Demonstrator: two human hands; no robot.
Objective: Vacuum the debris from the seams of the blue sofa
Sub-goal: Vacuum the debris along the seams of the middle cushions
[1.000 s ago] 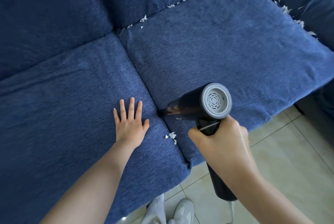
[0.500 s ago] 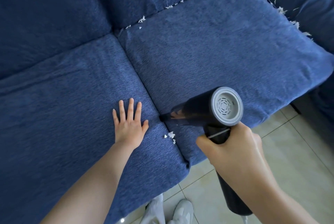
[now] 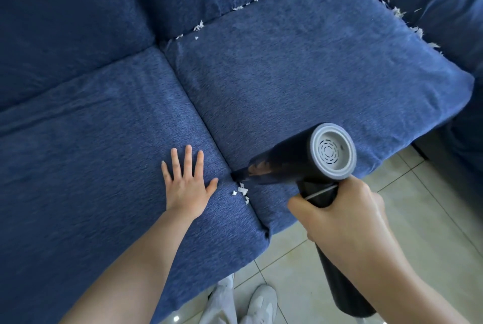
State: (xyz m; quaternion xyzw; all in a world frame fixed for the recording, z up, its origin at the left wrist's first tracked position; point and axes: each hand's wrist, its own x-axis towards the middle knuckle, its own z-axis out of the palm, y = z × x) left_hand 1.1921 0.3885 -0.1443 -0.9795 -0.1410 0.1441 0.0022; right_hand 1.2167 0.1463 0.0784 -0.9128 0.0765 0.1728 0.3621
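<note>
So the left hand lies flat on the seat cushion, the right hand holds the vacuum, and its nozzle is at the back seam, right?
Not quite. The head view shows the vacuum nozzle at the seam between the two seat cushions, beside the left hand, not the back seam. The right hand does hold it.

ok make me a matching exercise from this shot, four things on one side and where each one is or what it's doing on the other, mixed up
Things:
1. left hand
2. right hand
3. vacuum nozzle
4. white shoes

Places or states:
A. on the tiled floor
B. flat on the left seat cushion
C. at the seam between the seat cushions
D. gripping the vacuum handle

Pairs: 1-B, 2-D, 3-C, 4-A
</note>
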